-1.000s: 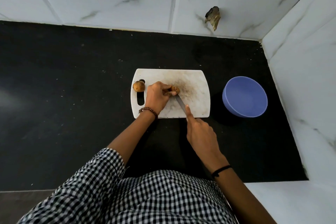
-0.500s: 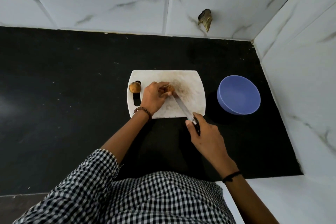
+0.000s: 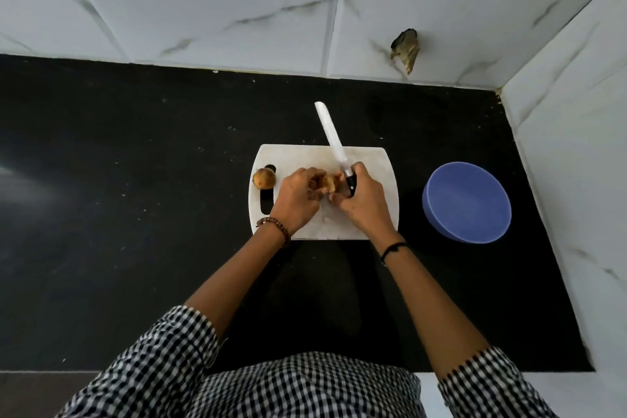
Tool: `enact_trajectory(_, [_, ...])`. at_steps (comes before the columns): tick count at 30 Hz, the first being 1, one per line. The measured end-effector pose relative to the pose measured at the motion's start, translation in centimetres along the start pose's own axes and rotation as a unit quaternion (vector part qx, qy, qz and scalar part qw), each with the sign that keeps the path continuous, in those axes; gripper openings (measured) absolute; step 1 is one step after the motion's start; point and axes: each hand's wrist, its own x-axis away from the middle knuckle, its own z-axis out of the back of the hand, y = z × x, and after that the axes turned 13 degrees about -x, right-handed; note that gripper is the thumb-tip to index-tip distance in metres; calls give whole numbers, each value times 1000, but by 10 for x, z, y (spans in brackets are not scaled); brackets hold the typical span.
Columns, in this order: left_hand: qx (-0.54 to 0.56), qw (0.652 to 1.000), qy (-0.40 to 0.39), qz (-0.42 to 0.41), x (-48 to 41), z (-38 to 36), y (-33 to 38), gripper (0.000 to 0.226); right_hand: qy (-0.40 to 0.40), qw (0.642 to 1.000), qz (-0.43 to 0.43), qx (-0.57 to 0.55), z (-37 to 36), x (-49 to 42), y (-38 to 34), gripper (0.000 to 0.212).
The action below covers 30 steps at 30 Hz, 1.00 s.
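knife [image 3: 330, 136] now swinging up off board, blade pointing away; right hand [image 3: 361, 198] gripping its handle, also pinching cut potato [image 3: 328, 184] with left hand [image 3: 296, 197] over white board [image 3: 380, 176]. likely separating 2 halves; whole potato [image 3: 264, 178] waiting at board's left edge.

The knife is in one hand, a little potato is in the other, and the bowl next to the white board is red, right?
Not quite. The head view shows the bowl is blue, not red. The rest holds: the right hand grips the knife, the left hand holds a little potato, and the bowl stands next to the white board.
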Motion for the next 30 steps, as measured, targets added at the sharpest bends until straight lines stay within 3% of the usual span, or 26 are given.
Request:
enact_trajectory(7, [-13,1000,22,7,-12,15,-7,35,-14,999,-6,-36,0,-20,-1,41])
enact_trajectory(11, [32,997,39,56,-31,28,-10,32,-20,999,8,-38,-5,-41,-19,40])
enact_trajectory(17, [123,986,-39,108,-50,48,-28,35,-46,997,-24,-64,-10,-61,-26,40])
enact_trajectory(21, [43,995,-52,73,-56,57,-36,31,-56,997,-16,-41,-8,-66,-25,42])
enact_trajectory(26, [-180,982,-54,-32,-58,51,-43,29,-46,998,-16,-26,-11,-65,-26,43])
enact_trajectory(30, [-211,975,-21,-63,-58,43,-40,35,-18,998,-30,-48,-16,-61,-23,47])
